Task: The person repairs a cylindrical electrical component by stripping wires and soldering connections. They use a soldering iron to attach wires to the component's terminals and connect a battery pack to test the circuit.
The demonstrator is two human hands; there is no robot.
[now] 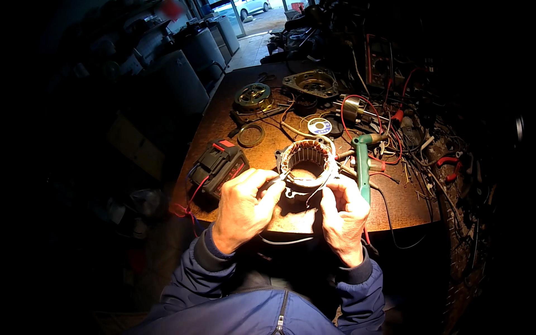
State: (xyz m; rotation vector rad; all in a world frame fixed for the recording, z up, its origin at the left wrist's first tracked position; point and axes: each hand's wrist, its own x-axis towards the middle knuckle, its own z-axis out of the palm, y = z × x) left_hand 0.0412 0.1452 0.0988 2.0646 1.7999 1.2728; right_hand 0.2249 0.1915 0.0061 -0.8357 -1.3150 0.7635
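Note:
A ring-shaped motor stator [306, 181], with copper windings and slotted metal inside, stands near the front of the wooden table with its open end up. My left hand [245, 202] is closed at its near left rim, thumb and forefinger pinched together there. What lies between those fingertips is partly hidden. At the near right rim, my right hand [345, 215] pinches a thin wire [314, 196] that hangs down from the stator. Just right of the stator lies a green-handled tool [363, 170], which looks like a soldering gun.
A black-and-red battery pack [219, 164] sits by my left hand. Farther back are a metal ring [251, 135], round motor housings [310, 84], a solder spool [319, 127] and a metal rotor [352, 108]. Tangled wires [413, 151] crowd the right side, with red-handled pliers [450, 167].

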